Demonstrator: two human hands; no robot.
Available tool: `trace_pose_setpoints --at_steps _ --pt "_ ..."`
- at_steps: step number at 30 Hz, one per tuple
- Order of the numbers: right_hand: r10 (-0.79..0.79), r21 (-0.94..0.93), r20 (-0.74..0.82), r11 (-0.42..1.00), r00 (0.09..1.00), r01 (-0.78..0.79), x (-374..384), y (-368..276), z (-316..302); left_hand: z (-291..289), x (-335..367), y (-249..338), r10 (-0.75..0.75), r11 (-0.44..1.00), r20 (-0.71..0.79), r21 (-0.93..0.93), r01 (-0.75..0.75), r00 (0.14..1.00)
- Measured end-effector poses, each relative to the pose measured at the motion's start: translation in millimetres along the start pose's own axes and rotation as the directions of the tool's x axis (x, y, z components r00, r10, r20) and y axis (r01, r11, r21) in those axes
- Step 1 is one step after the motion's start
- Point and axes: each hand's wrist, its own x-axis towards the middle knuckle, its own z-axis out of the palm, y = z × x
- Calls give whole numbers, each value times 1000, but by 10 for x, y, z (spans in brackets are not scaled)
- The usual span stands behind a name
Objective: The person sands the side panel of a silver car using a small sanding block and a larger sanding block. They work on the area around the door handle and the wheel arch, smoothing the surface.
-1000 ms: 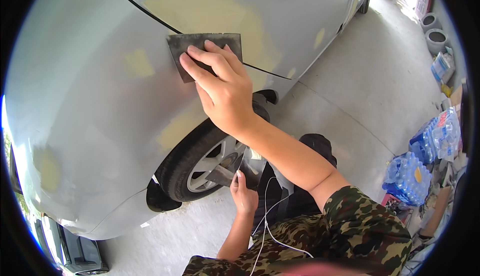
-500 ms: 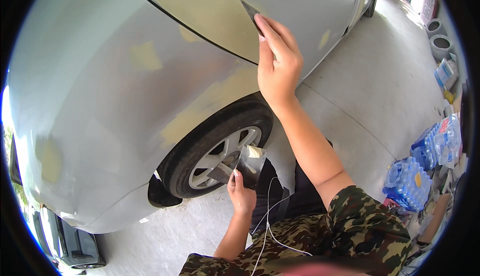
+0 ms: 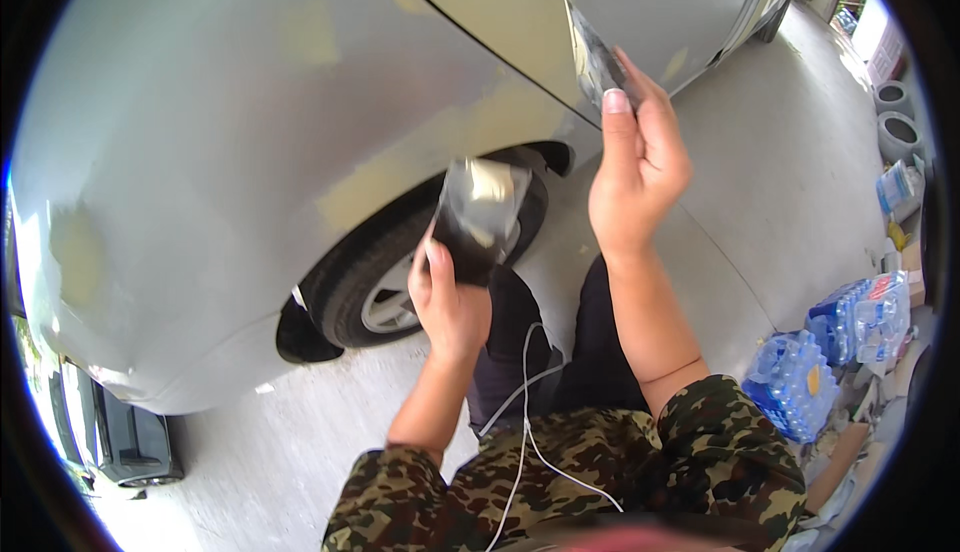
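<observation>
Grey bodywork (image 3: 200,202) is filling the left as I am gripping, fingers closed, a smeared plate (image 3: 475,220) (left hand (image 3: 447,297)) and thin blade (image 3: 595,60) (right hand (image 3: 640,174)), ideally keeping both edges clean.

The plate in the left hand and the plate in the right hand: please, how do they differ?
The left plate shows its broad face; the right plate is turned more edge-on. The left plate has a cream patch near its top; the right plate has pale traces along its left side. Both are partly dark, with pale material.
</observation>
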Motion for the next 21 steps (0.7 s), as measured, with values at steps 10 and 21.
trace_pose_setpoints --at_steps 10,21 --pt "29 -57 270 998 962 -14 -451 -194 -384 480 225 -197 54 998 42 -12 -54 998" --pt "-102 -36 162 993 982 109 -46 -235 49 272 372 302 294 949 -47 132 -286 955"
